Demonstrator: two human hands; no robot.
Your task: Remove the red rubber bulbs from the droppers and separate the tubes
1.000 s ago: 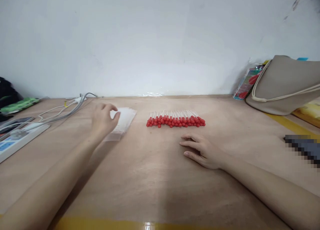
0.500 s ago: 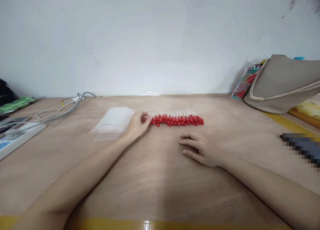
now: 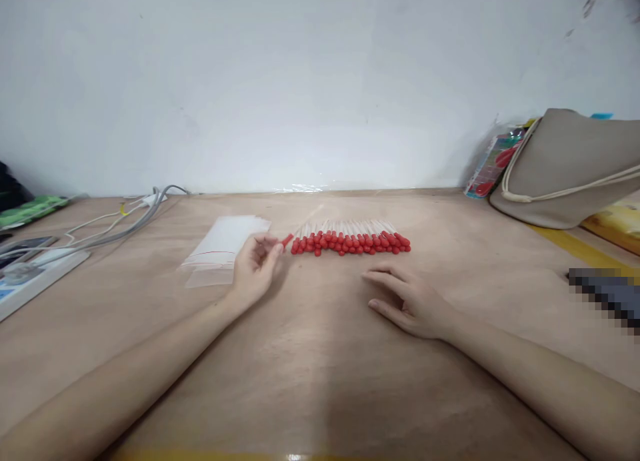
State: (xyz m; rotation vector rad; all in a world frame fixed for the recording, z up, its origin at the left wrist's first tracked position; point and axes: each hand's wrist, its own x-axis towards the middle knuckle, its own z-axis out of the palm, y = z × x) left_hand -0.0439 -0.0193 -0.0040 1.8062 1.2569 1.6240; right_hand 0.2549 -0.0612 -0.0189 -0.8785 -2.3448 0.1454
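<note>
My left hand (image 3: 257,264) is closed, its thumb and fingertips pinching a red-tipped stick (image 3: 287,239). The thin pale shaft of that stick slants up and to the right. Just right of it lies a row of similar red-tipped sticks (image 3: 350,242), red ends toward me and pale shafts toward the wall. A stack of clear plastic bags (image 3: 220,239) with red lines near one edge lies behind and left of my left hand, which partly covers it. My right hand (image 3: 407,301) rests open on the table in front of the row, fingers apart and holding nothing.
On the left are a white power strip (image 3: 65,264) with grey cables (image 3: 143,214). At the right stand a grey drawstring bag (image 3: 560,167) and a colourful package (image 3: 493,164). A dark pixelated object (image 3: 607,297) lies at the right edge. The wall (image 3: 320,101) bounds the table behind.
My left hand has moved left and toward me from the row's left end, drawing one red-tipped stick out in its fingers. My right hand has barely moved.
</note>
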